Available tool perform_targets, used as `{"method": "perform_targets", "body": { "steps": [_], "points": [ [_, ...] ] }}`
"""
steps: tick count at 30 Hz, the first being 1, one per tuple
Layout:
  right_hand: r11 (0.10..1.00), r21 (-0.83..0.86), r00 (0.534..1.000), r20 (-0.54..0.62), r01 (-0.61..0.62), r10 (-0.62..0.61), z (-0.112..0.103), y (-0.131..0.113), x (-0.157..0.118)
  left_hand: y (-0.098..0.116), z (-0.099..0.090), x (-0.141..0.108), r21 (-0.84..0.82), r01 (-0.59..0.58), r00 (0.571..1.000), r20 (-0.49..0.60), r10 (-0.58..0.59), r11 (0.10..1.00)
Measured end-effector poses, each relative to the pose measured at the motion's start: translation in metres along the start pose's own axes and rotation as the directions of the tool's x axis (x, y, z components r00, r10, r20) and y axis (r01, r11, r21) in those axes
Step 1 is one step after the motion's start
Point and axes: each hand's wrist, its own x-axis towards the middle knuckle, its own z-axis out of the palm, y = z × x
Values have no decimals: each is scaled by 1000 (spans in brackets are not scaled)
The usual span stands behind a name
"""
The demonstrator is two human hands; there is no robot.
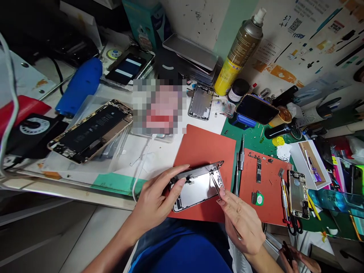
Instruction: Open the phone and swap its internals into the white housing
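My left hand (159,193) grips a phone screen assembly (196,192) by its left end, thumb on the near face and fingers along the upper edge. The silver metal plate of the assembly faces me, and it tilts over the red mat (207,142). A pair of tweezers (215,185) is pinched in my right hand (244,220). Their tips meet the assembly near its upper right corner, by a small dark part; whether they grip it, I cannot make out. Two slim screwdrivers (241,155) lie just right of the assembly.
An opened phone (92,131) lies on the left. On the right mat are a logic board (258,170), a green-labelled roll (258,198), scissors (295,225) and a phone housing (298,193). A spray can (239,53) stands behind. Another person's hands (298,259) show at lower right.
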Motion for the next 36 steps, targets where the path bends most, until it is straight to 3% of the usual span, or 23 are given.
{"method": "perform_targets", "body": {
  "steps": [3,6,8,10,12,14,16,17,19,25,36],
  "points": [
    [999,19,999,0,41,-41,-1,2,2,0,0,0,-1,7,1000,5,-7,1000],
    [999,39,1000,6,7,-7,-4,0,4,-1,0,-1,-6,11,1000,5,-11,1000],
    [996,61,998,-5,-63,63,-4,-5,6,-1,-1,-1,-5,19,1000,5,-19,1000],
    [974,102,975,-75,-200,208,-3,-13,11,-1,-1,-1,0,31,1000,8,-31,1000],
    [895,188,879,-192,-404,437,0,-21,16,-1,0,-1,2,37,999,11,-37,999],
    [741,315,695,-264,-593,668,5,-27,22,-2,0,-1,0,36,999,10,-36,999],
    [575,450,519,-256,-683,816,8,-30,27,-2,-1,-1,0,27,1000,7,-27,1000],
    [510,505,459,-234,-696,857,10,-30,29,-2,-1,-1,1,21,1000,6,-21,1000],
    [425,583,391,-191,-693,900,11,-29,32,-1,-1,0,3,13,1000,6,-13,1000],
    [345,649,326,-155,-678,933,14,-24,31,0,-1,0,12,16,1000,17,-16,1000],
    [314,655,311,-125,-687,942,16,-23,32,-1,-3,0,21,19,1000,20,-20,1000]
  ]
}}
